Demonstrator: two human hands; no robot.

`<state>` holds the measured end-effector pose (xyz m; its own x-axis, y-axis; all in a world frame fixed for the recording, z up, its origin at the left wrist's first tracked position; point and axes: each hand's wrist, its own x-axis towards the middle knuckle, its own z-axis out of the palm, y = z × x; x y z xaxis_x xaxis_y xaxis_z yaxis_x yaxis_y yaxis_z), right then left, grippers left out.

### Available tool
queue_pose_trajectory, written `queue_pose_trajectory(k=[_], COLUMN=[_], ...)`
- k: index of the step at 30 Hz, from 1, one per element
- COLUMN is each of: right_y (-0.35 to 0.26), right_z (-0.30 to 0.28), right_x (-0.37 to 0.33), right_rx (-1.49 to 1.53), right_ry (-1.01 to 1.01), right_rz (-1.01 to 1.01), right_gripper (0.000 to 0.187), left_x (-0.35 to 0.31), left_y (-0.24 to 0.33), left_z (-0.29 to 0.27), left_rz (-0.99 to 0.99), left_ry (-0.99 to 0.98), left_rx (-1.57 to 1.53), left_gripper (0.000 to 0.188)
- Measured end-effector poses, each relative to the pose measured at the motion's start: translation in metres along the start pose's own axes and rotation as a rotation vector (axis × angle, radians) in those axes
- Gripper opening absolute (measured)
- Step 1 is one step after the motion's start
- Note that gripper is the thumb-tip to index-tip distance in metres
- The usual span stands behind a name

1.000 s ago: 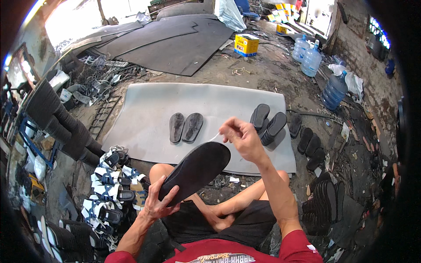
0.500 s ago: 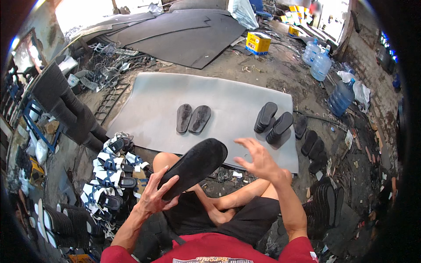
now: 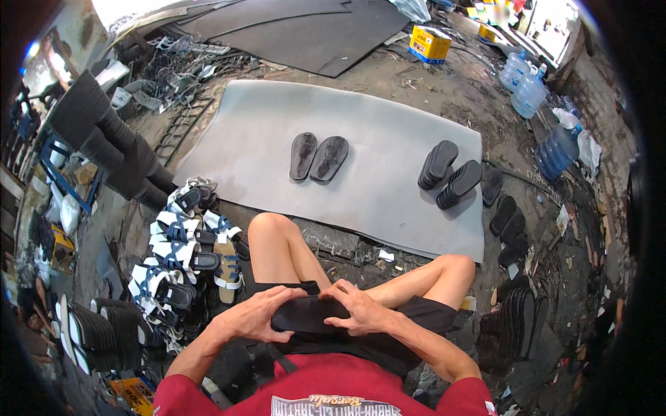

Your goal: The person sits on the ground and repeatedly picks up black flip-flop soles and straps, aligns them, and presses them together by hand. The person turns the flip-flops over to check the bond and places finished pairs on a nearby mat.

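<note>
I sit cross-legged on the ground and hold a black sandal sole (image 3: 309, 313) flat over my lap. My left hand (image 3: 258, 313) grips its left end, and my right hand (image 3: 357, 308) presses on its right end. On the grey mat (image 3: 374, 125) ahead of my knees lies a pair of dark soles (image 3: 318, 157), side by side. Two small stacks of black soles (image 3: 449, 173) stand further right on the mat.
A heap of finished white and blue strapped sandals (image 3: 184, 239) lies at my left. Stacks of black soles (image 3: 510, 326) stand at my right, loose soles (image 3: 506, 215) beyond them. Water bottles (image 3: 531, 87) and a yellow box (image 3: 430, 43) sit far right; dark rubber sheets (image 3: 305, 31) lie behind the mat.
The sole came down from a raised tilt in front of me to my lap. My right hand dropped from the air and closed on it; both hands now hold it.
</note>
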<state>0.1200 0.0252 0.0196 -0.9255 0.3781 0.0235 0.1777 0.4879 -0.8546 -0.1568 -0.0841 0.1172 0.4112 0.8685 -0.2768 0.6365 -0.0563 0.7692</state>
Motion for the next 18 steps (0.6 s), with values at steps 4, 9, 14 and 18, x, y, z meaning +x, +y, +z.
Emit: queue_pose_trajectory(k=[4,9,14,18], right_y=[0.006,0.007,-0.004,-0.044], right_z=[-0.007,-0.012,-0.013,-0.030], right_x=[0.001,-0.005,-0.015,-0.038], right_rx=[0.056,0.155,0.589,1.383], right_ry=[-0.004,0.238,0.137,0.356], right_rz=[-0.038,0.060,0.137,0.132], right_gripper=[0.065,0.056,0.064,0.072], left_x=[0.010,0.051,0.109,0.130], left_y=[0.007,-0.017,-0.014,-0.002], left_z=[-0.006,0.019,0.051,0.031], left_rz=[0.038,0.168,0.329,0.432], left_ry=[0.151,0.443,0.436,0.603], left_rx=[-0.155,-0.604,-1.171,-1.815], left_gripper=[0.093,0.094,0.081,0.073])
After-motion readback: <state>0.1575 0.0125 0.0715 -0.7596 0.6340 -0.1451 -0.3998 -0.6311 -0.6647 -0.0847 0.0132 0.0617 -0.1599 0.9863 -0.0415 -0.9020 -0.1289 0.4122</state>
